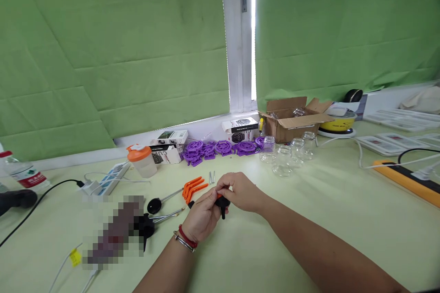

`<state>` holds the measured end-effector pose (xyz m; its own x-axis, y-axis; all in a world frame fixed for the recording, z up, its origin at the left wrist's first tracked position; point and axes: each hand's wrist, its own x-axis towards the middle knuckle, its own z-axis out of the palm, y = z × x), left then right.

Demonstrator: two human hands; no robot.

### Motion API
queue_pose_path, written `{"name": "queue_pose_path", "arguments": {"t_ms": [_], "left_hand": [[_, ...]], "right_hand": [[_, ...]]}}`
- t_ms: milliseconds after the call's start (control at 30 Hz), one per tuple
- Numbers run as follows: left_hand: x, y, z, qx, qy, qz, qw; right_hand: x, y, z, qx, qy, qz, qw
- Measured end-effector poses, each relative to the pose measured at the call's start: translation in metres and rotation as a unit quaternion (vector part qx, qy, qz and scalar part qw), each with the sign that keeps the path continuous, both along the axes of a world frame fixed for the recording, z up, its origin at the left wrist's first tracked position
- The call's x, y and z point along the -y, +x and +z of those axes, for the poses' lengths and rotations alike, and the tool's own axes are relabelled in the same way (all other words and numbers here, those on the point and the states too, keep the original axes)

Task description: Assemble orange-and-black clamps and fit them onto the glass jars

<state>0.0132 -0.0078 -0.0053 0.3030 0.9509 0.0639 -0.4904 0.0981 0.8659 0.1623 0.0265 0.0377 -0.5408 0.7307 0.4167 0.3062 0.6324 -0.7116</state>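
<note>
My left hand [202, 216] is closed around a black plastic part [223, 203] with a short stem pointing down. My right hand [242, 192] bends over it, fingertips pinched at a small orange piece [219, 196] against the top of the black part. Fingers cover most of both pieces. Just left of the hands lie several orange angled handles [193, 188] and, behind the fingers, small metal pins [211, 177]. Metal rods with black ends, one with a round black knob [154, 206], rest farther left beside a black fitting [146, 225].
Purple plastic parts [223, 147] line the back beside printed boxes [239, 130]. Glass jars [283, 162] stand near an open carton [295, 123]. An orange-lidded cup [142, 160] and power strip [115, 177] are left; an orange-edged power strip [405, 182] lies right. Cables cross both sides.
</note>
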Motion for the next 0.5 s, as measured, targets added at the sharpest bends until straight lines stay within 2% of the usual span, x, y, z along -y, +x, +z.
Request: {"name": "queue_pose_path", "arguments": {"t_ms": [200,367,500], "left_hand": [[-0.004,-0.005,0.004,0.021,-0.011,0.023,0.999],[-0.010,-0.011,0.003,0.036,-0.040,0.046,0.997],[-0.013,-0.018,0.006,0.059,-0.082,0.074,0.992]], "right_hand": [[0.000,0.001,-0.002,0.057,0.081,0.062,0.993],[0.001,-0.001,-0.008,0.096,0.134,0.033,0.986],[0.003,-0.003,-0.015,0.077,0.198,-0.007,0.977]]}}
